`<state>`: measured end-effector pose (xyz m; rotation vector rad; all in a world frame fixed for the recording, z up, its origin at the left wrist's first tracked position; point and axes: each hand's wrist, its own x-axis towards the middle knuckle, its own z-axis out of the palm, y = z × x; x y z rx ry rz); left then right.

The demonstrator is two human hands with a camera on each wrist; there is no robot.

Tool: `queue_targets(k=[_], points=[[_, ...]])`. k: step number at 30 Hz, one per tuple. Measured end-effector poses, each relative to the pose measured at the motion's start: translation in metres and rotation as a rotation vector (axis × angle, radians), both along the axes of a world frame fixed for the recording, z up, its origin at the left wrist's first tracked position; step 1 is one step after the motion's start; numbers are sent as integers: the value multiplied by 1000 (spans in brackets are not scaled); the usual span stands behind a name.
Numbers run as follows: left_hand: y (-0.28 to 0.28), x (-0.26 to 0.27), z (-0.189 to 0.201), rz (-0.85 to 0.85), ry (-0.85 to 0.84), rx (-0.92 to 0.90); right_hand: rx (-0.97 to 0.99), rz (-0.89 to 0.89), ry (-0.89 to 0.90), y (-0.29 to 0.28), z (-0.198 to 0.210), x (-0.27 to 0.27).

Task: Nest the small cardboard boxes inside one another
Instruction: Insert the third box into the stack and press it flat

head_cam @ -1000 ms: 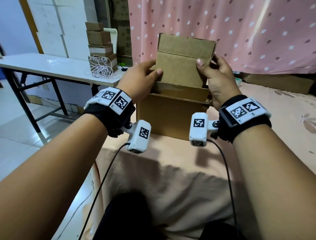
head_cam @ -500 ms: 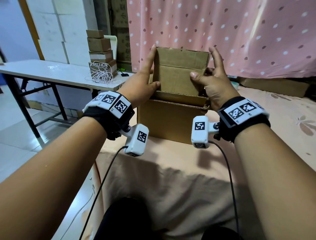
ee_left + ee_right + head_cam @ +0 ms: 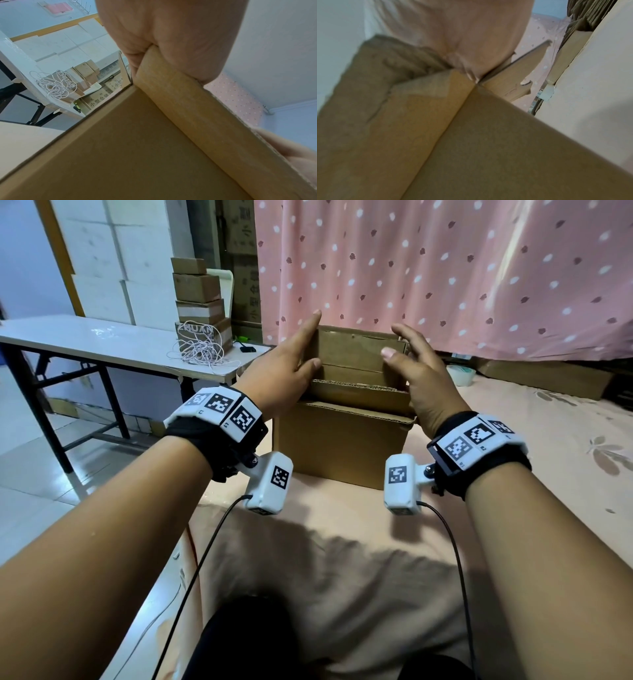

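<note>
A larger open cardboard box (image 3: pixel 342 443) stands on the bed in front of me. A smaller cardboard box (image 3: pixel 359 395) sits down inside it, its walls and far flap (image 3: pixel 356 347) still standing above the outer rim. My left hand (image 3: pixel 287 371) lies along the smaller box's left side with fingers straight and thumb on the front wall. My right hand (image 3: pixel 421 385) presses the right side with fingers extended. In the wrist views each palm (image 3: pixel 171 33) (image 3: pixel 462 33) straddles an upper front corner of the smaller box (image 3: pixel 185 100) (image 3: pixel 428 97).
A white table (image 3: pixel 102 344) at the left carries a stack of small cardboard boxes (image 3: pixel 198 292) and a coil of white cord (image 3: pixel 202 350). A pink dotted curtain (image 3: pixel 445 268) hangs behind. Flat cardboard (image 3: pixel 548 378) and a tape roll (image 3: pixel 460 373) lie on the bed (image 3: pixel 531 457).
The smaller box has sunk down into the larger one. Both hands went from gripping its sides to lying against them with fingers straightened.
</note>
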<state>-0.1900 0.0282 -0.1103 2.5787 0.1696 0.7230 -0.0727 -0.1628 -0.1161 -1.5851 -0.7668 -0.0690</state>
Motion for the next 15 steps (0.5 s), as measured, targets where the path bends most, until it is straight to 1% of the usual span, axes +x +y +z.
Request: queue_targets(k=[5, 15], points=[[0, -1, 0, 2, -19, -1, -18, -55, 4, -1, 1, -5], [3, 2, -3, 17, -9, 23, 7, -66, 36, 2, -3, 2]])
